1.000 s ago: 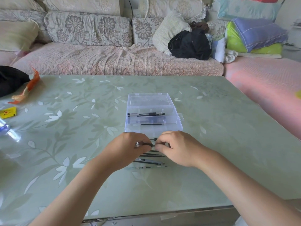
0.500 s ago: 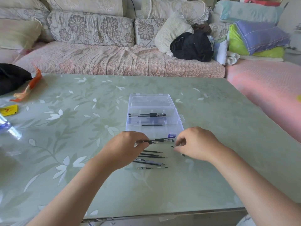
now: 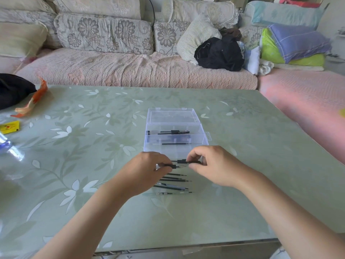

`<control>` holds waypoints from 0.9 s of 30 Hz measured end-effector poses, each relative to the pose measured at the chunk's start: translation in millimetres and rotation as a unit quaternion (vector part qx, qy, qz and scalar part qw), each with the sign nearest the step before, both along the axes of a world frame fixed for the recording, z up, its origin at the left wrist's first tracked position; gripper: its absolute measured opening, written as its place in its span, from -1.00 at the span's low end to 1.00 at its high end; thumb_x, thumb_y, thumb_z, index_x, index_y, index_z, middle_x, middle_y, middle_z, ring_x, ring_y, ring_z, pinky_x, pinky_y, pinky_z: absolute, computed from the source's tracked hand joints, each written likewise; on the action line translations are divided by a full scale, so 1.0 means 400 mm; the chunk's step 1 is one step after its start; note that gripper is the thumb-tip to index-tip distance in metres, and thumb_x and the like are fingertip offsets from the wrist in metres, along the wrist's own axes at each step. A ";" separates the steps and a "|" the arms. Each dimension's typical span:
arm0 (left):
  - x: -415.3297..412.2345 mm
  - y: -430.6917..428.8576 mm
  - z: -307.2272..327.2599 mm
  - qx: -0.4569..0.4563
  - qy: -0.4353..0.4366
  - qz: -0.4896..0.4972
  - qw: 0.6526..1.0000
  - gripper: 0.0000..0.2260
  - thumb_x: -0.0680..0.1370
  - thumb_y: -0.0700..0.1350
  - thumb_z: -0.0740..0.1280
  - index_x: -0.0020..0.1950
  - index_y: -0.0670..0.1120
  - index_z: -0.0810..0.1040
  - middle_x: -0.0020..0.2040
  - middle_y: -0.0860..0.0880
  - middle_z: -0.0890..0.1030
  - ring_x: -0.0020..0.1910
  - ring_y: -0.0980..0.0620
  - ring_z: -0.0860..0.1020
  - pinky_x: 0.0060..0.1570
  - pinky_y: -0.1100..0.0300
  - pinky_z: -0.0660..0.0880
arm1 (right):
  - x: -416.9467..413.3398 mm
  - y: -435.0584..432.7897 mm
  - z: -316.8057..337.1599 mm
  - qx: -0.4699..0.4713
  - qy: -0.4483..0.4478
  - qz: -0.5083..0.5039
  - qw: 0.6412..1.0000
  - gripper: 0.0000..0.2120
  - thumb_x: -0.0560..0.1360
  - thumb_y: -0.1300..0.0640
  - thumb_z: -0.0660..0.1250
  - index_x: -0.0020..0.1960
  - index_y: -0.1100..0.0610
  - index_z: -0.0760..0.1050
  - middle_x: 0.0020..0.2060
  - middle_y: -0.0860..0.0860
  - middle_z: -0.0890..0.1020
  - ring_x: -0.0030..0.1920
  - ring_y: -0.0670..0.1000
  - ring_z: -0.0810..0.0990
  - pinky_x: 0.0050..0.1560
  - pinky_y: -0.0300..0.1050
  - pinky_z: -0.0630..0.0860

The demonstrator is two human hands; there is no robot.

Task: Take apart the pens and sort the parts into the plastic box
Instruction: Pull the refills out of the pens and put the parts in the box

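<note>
The left hand (image 3: 147,172) pinches a pen barrel (image 3: 172,166) at its black grip section. The right hand (image 3: 211,165) pinches a black pen piece (image 3: 186,162) just beyond the barrel. Both parts are held just in front of the open plastic box (image 3: 202,141) on the table (image 3: 252,184). The box contains one pen (image 3: 168,132) (farther compartment) and one refill (image 3: 176,144) (nearer compartment). Loose refills (image 3: 173,179) lie on the table, partly hidden by the left hand.
</note>
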State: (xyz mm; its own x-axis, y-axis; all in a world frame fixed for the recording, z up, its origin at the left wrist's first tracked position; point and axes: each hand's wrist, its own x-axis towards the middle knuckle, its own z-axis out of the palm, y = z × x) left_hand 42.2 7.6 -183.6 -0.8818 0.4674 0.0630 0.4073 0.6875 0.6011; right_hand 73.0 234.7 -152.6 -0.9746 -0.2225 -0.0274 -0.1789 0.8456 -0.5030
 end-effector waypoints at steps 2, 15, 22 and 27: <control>0.001 -0.001 -0.001 0.005 0.001 -0.003 1.000 -0.90 0.56 0.03 0.34 0.00 0.16 0.65 -0.18 0.29 0.58 -0.17 0.17 0.52 -0.18 0.31 0.47 | 0.002 -0.003 0.003 -0.009 0.000 0.007 1.000 -0.95 0.51 0.04 0.36 -0.05 -0.12 0.55 -0.41 -0.57 0.41 -0.33 -0.40 0.44 -0.32 -0.48 0.33; 0.000 -0.005 -0.001 0.028 -0.046 -0.008 0.999 -0.92 0.54 0.00 0.36 -0.11 0.11 0.64 -0.29 0.14 0.57 -0.37 0.16 0.46 -0.29 0.28 0.41 | 0.006 -0.045 -0.030 -0.072 0.037 -0.004 0.997 -0.89 0.45 -0.02 0.44 -0.02 -0.12 0.62 -0.30 -0.38 0.54 -0.29 -0.22 0.48 -0.24 -0.39 0.37; 0.004 -0.010 0.007 0.032 -0.029 -0.033 0.999 -0.89 0.55 -0.09 0.33 -0.10 -0.05 0.65 -0.24 -0.09 0.58 -0.38 0.01 0.41 -0.33 0.17 0.40 | 0.009 -0.054 -0.046 -0.010 0.083 0.033 0.996 -0.87 0.53 -0.03 0.34 -0.01 -0.05 0.65 -0.29 -0.17 0.60 -0.26 -0.15 0.50 -0.21 -0.16 0.42; 0.007 -0.010 0.005 0.037 0.046 -0.059 0.997 -0.90 0.57 -0.11 0.36 -0.04 -0.03 0.67 -0.28 -0.02 0.55 -0.25 0.00 0.46 -0.27 0.15 0.38 | 0.014 -0.054 -0.061 -0.147 0.010 -0.010 0.989 -0.86 0.54 0.04 0.34 -0.18 -0.02 0.62 -0.38 0.02 0.58 -0.40 -0.04 0.41 -0.31 -0.11 0.40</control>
